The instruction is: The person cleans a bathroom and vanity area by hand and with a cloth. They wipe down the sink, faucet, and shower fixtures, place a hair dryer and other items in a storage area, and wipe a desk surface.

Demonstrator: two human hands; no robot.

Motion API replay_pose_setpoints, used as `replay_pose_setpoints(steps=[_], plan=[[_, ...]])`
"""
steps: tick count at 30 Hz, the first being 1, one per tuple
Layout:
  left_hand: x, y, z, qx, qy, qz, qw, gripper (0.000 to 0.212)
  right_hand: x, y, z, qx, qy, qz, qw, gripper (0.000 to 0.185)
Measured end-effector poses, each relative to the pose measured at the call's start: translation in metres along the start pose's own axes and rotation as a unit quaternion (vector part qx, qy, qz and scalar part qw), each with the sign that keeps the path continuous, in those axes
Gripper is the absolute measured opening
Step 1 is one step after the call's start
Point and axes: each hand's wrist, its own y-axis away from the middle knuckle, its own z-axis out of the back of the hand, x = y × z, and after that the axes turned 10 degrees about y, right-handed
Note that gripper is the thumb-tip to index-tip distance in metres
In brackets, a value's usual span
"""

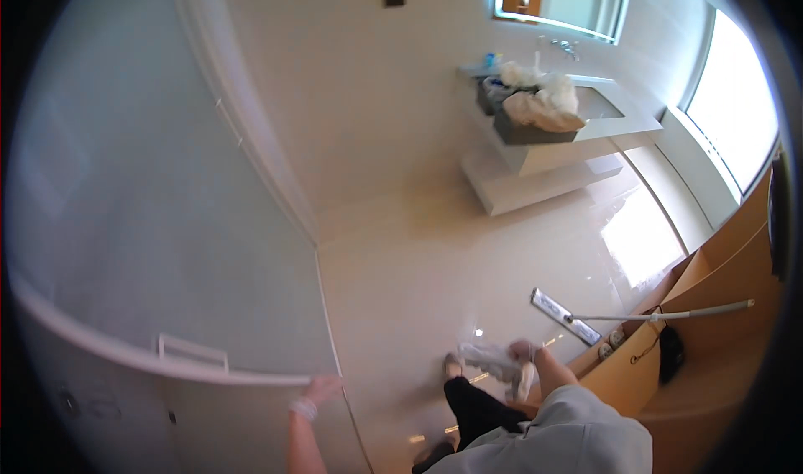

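My left hand (pixel 324 389), with a pale band at the wrist, grips the end of the white-framed edge of a glass door (pixel 244 375). A white bar handle (pixel 193 351) stands out from that door, left of the hand. My right hand (pixel 522 351) is in front of my body and holds a crumpled pale grey cloth (pixel 492 358). The cloth hangs over the glossy tiled floor (pixel 401 298), close to my feet. Blur hides the fingers of both hands in part.
A flat mop (pixel 564 317) stands on the floor at right, its pole near the wooden cabinet (pixel 721 273). Shoes (pixel 611 345) sit in the cabinet's low niche; a black item (pixel 671 355) hangs there. A box with bags (pixel 539 113) rests on the washbasin counter (pixel 627 126).
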Motion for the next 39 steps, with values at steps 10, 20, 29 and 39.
replay_pose_setpoints(steps=[10, 20, 29, 39], plan=[[-0.355, -0.216, -0.162, 0.059, 0.15, -0.119, 0.98, 0.038, -0.183, 0.081, -0.059, -0.21, -0.836, -0.287, 0.418, 0.037], [-0.76, -0.466, -0.324, 0.079, -0.101, -0.474, 0.871, 0.062, -0.249, -0.009, 0.221, -0.257, -0.912, -0.193, 0.255, 0.046], [-0.853, -0.632, -0.455, 0.215, -0.309, -0.343, 0.861, 0.053, -0.342, 0.032, 0.435, -0.506, -0.675, -0.356, 0.401, 0.041], [-0.828, -0.579, -0.418, 0.159, -0.327, -0.206, 0.908, 0.056, -0.613, 0.012, 0.691, -0.539, -0.405, -0.398, 0.622, 0.061]])
